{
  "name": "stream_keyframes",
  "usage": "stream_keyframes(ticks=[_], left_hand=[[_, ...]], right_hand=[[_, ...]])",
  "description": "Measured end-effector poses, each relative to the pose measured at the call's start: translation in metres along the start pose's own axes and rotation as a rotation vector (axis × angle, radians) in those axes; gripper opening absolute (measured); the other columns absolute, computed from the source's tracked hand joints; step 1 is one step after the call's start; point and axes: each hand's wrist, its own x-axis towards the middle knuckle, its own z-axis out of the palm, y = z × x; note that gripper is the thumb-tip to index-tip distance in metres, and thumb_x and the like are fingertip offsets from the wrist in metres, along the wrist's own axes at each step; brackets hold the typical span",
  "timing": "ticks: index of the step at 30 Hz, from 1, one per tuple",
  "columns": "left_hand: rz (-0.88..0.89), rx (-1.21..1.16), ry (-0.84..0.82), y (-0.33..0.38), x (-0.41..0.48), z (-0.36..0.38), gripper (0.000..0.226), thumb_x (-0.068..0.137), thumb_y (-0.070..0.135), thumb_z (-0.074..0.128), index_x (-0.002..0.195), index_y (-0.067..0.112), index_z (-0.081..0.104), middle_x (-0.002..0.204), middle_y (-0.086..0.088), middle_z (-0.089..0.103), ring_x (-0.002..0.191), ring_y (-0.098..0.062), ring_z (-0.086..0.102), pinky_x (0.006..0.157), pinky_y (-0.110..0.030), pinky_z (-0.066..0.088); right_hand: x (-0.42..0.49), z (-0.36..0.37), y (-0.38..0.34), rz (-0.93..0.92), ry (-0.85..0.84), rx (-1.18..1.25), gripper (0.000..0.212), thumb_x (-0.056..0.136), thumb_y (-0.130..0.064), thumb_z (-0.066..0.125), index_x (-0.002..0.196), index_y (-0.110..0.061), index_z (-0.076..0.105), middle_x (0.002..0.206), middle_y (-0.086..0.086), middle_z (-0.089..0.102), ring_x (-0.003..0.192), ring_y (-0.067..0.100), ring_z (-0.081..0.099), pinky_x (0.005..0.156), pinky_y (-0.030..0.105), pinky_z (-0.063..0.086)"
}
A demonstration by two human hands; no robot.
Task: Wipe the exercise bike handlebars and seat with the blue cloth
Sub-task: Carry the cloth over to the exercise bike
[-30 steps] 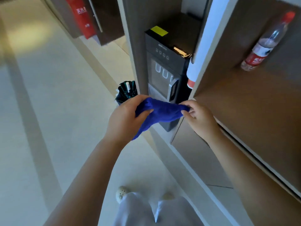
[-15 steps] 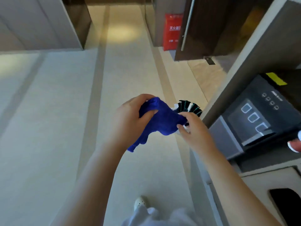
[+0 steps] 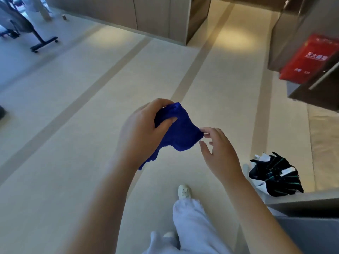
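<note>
The blue cloth is bunched up in front of me, above the floor. My left hand grips its left part, thumb pressed on top. My right hand is beside the cloth's right edge with fingers spread, fingertips just touching or barely off the fabric. The exercise bike shows only partly at the far top left: a grey frame and a black base bar with small wheels. Its handlebars and seat are out of the frame.
Pale tiled floor with darker stripes stretches ahead. A black bin with a white liner stands at the right by a grey cabinet edge. A red fire-extinguisher box sits at the upper right. Beige wall panels line the back.
The view has swung left, away from the water dispenser and shelf, onto open floor with the bike. My right hand has released its pinch on the cloth and spread its fingers.
</note>
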Motion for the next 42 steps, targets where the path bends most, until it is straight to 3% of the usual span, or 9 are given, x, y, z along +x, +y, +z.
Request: stream_keyframes(ticks=[12,20,26,33,42], left_hand=[[-0.179,0.056,0.209,-0.031,0.141,-0.014,0.030,0.087,0.025,0.057,0.112,0.041,0.059,0.097,0.020,0.066,0.089,-0.001,0.060,0.076,-0.024,0.049],[-0.288,0.035,0.339,-0.073,0.214,-0.030,0.030,0.086,0.022,0.059,0.111,0.038,0.061,0.095,0.020,0.067,0.090,-0.004,0.061,0.078,-0.032,0.051],[-0.339,0.035,0.422,-0.132,0.261,-0.076,0.030,0.086,0.019,0.060,0.109,0.039,0.061,0.095,0.025,0.064,0.089,0.001,0.058,0.074,-0.020,0.045],[-0.346,0.003,0.467,-0.213,0.334,-0.157,0.029,0.084,0.019,0.061,0.106,0.038,0.064,0.096,0.022,0.065,0.091,-0.002,0.060,0.079,-0.035,0.052],[-0.274,0.043,0.485,-0.281,0.421,-0.254,0.028,0.084,0.019,0.062,0.105,0.038,0.064,0.095,0.017,0.064,0.090,-0.006,0.059,0.076,-0.037,0.052]], right_hand=[[0.194,0.051,0.011,-0.252,-0.220,0.047,0.026,0.092,-0.020,0.056,0.118,-0.025,0.055,0.108,-0.017,0.056,0.099,0.002,0.054,0.079,0.027,0.053],[0.301,0.103,-0.003,-0.326,-0.367,0.110,0.025,0.093,-0.017,0.055,0.116,-0.026,0.056,0.108,-0.017,0.056,0.096,0.001,0.054,0.081,0.020,0.050],[0.365,0.174,-0.044,-0.404,-0.477,0.146,0.023,0.093,-0.014,0.055,0.114,-0.023,0.057,0.107,-0.014,0.058,0.098,0.004,0.057,0.082,0.027,0.052],[0.450,0.277,-0.122,-0.452,-0.536,0.132,0.023,0.093,-0.016,0.053,0.113,-0.025,0.056,0.106,-0.017,0.057,0.096,0.002,0.056,0.080,0.025,0.052],[0.545,0.362,-0.210,-0.444,-0.510,0.175,0.021,0.094,-0.017,0.052,0.113,-0.026,0.055,0.107,-0.017,0.056,0.097,0.002,0.057,0.080,0.021,0.051]])
